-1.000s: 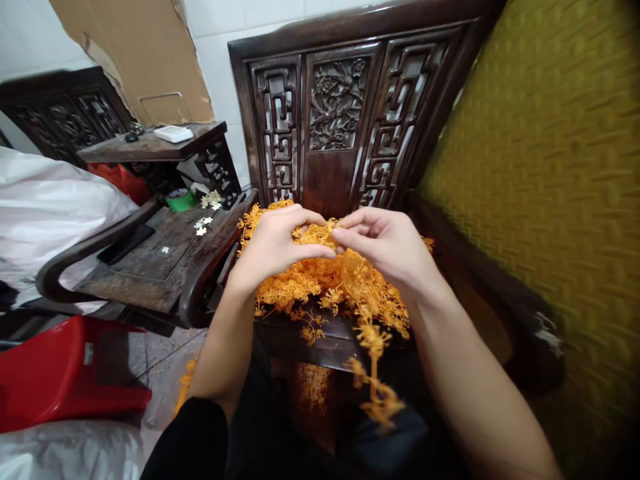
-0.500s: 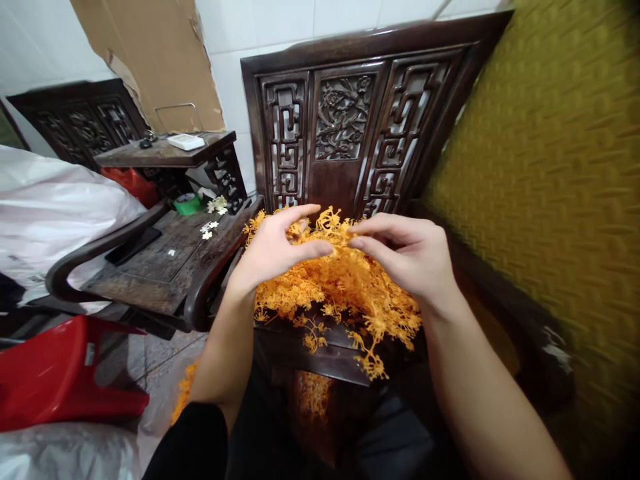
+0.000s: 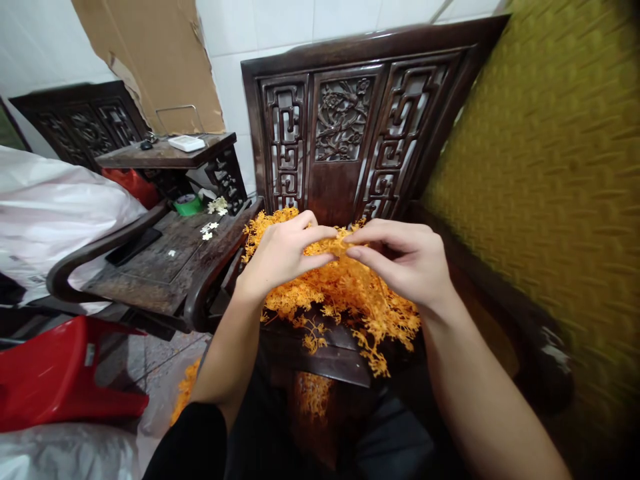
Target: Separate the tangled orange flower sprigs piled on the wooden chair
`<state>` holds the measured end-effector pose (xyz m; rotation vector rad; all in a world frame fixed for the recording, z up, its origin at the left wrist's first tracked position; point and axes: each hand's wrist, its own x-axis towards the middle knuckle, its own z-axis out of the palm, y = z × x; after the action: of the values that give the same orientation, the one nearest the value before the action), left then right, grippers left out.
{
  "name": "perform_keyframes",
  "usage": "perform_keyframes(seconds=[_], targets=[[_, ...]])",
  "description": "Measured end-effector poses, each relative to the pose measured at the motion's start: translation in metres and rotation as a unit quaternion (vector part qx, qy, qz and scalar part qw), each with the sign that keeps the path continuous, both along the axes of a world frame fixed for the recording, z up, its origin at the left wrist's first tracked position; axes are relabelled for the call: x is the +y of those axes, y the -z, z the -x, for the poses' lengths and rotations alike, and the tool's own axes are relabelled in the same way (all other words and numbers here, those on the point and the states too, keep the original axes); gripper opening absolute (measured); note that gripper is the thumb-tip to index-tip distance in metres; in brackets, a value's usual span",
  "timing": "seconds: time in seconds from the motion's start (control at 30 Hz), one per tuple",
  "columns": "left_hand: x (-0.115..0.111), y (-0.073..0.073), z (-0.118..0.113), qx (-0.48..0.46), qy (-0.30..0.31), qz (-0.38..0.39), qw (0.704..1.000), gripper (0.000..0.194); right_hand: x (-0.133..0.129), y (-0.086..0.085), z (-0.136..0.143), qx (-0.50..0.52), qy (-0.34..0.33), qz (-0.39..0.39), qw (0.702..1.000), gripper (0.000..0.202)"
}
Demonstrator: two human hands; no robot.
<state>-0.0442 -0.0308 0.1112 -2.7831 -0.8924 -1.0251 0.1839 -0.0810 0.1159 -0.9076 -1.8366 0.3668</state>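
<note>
A heap of orange plastic flower sprigs (image 3: 295, 293), thin-stemmed with small branching tips, lies on a dark wooden seat (image 3: 320, 353) in front of me. Above the heap, my right hand (image 3: 407, 260) pinches a small orange sprig (image 3: 343, 241) between thumb and forefinger. My left hand (image 3: 290, 250) comes in from the other side, its thumb and forefinger closed around the near end of the same sprig. The fingertips of both hands almost meet. Most of the held piece is hidden by the fingers and blends into the heap behind.
A carved wooden chair back (image 3: 340, 133) rises behind the heap. At left, another wooden chair seat (image 3: 150, 267) bears green tape (image 3: 189, 205) and white flower pieces (image 3: 217, 205). A red stool (image 3: 45, 373) and white bags (image 3: 60, 213) stand further left; a yellow textured surface (image 3: 545, 187) is at right.
My left hand has moved right, and its spread fingers have closed in on the sprig. My right hand stays nearly in place, still pinching.
</note>
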Motion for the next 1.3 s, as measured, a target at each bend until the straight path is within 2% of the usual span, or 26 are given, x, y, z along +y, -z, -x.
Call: perform_keyframes(seconds=[0.07, 0.17, 0.27, 0.37, 0.57, 0.7, 0.87, 0.93, 1.07, 1.17, 1.3], targets=[[-0.004, -0.001, -0.003, 0.027, -0.048, -0.026, 0.998, 0.024, 0.000, 0.001, 0.002, 0.002, 0.009, 0.024, 1.000, 0.018], [-0.009, -0.002, -0.008, 0.066, -0.107, -0.048, 0.991, 0.018, 0.003, 0.006, 0.005, -0.036, 0.032, 0.044, 0.998, 0.026], [-0.010, -0.002, -0.012, 0.085, -0.144, -0.054, 0.984, 0.017, 0.007, 0.010, 0.008, -0.123, 0.068, 0.026, 0.990, 0.030], [-0.008, 0.002, -0.015, 0.077, -0.160, -0.060, 0.982, 0.017, 0.008, 0.012, 0.009, -0.190, 0.111, 0.015, 0.976, 0.026], [-0.004, 0.010, -0.021, 0.064, -0.130, -0.054, 0.988, 0.024, 0.008, 0.013, 0.010, -0.171, 0.115, 0.003, 0.979, 0.025], [-0.001, 0.009, -0.017, 0.053, -0.103, -0.005, 0.993, 0.024, 0.010, 0.014, 0.010, -0.176, 0.157, -0.028, 0.971, 0.021], [0.001, 0.003, -0.008, 0.010, 0.021, 0.135, 0.991, 0.025, 0.010, 0.012, 0.011, -0.156, 0.082, -0.003, 0.984, 0.016], [0.001, 0.000, -0.006, -0.018, 0.049, 0.166, 0.985, 0.021, 0.009, 0.009, 0.011, -0.160, 0.066, 0.016, 0.985, 0.015], [-0.001, -0.004, -0.006, -0.063, 0.064, 0.182, 0.979, 0.008, 0.006, 0.005, 0.010, -0.141, 0.025, 0.066, 0.987, 0.015], [-0.002, -0.006, -0.006, -0.073, 0.075, 0.194, 0.976, 0.008, 0.004, 0.003, 0.009, -0.081, -0.011, 0.121, 0.989, 0.014], [-0.008, -0.008, -0.006, -0.033, 0.031, 0.184, 0.982, 0.014, 0.008, 0.006, 0.008, -0.033, -0.013, 0.161, 0.986, 0.013]])
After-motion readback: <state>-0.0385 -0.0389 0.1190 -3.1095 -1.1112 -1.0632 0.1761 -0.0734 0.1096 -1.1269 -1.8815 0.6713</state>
